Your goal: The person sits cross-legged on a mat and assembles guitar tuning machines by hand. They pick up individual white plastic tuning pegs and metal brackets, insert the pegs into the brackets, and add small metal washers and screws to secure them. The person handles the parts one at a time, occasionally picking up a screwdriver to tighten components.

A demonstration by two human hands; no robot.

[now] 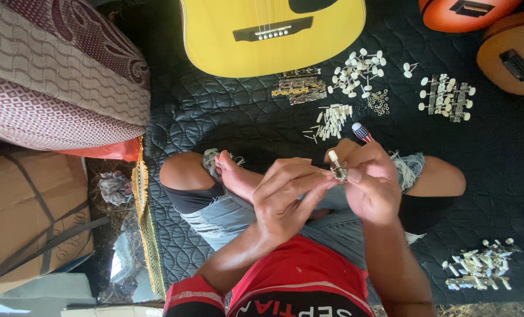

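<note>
I sit cross-legged on a black quilted mat. Both hands meet over my lap on a small metal tuning peg with a white knob. My left hand pinches it from the left with fingertips. My right hand grips it from the right and also holds a screwdriver with a striped red, white and blue handle sticking up behind the fingers.
A yellow acoustic guitar body lies ahead, two orange-brown guitar bodies at the far right. Piles of tuning pegs, metal plates, white pins and more pegs dot the mat. Patterned cushions and a cardboard box sit left.
</note>
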